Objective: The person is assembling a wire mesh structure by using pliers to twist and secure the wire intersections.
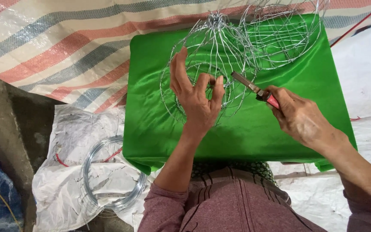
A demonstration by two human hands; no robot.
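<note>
A round cage-like frame of thin silver wire (213,51) rests on a green satin-covered surface (159,116). My left hand (196,96) reaches into the frame from below, fingers spread and hooked around its wires. My right hand (299,116) grips red-handled pliers (254,89), whose metal jaws point left at the wires just beside my left fingers. A second, similar wire frame (282,34) lies behind, touching the first one at the upper right.
A coil of silver wire (108,176) lies on a crumpled white sack (65,141) at the lower left. A striped woven tarp (56,47) hangs behind. White sacking (366,73) covers the right side. A concrete floor (5,124) shows at the left.
</note>
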